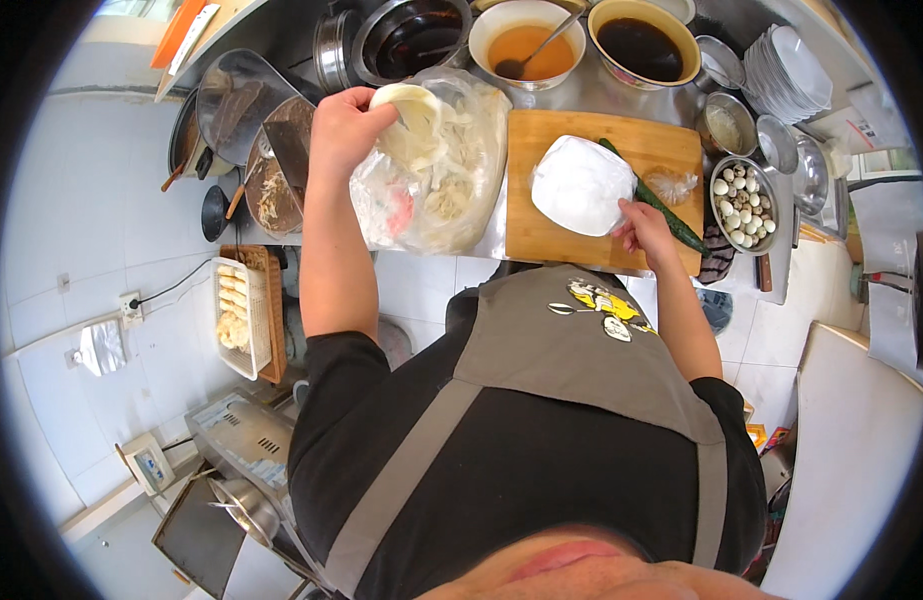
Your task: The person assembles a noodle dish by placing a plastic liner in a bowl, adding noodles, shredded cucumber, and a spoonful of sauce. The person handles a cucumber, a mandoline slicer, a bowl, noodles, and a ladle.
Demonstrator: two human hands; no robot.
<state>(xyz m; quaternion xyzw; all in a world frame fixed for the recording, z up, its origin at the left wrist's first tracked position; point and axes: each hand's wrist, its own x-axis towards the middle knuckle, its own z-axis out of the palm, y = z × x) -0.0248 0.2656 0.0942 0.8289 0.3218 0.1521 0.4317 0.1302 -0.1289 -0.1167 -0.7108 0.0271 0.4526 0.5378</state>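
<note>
My left hand (346, 128) grips a pale round dough wrapper (411, 120), lifted above a clear plastic bag (436, 175) full of more wrappers on the steel counter. My right hand (643, 228) rests on the wooden cutting board (541, 140), its fingers pinching the lower right edge of a flat white round sheet of dough (579, 185). Beside that hand a long green cucumber (666, 208) lies slanted on the board, with a small clear bag (671, 183) next to it.
Behind the board stand a white bowl of orange sauce with a spoon (526, 45), a yellow bowl of dark sauce (643, 45), a dark pot (411, 38) and stacked white plates (786, 75). A metal bowl of small eggs (743, 203) sits right. A cleaver (289, 150) lies left.
</note>
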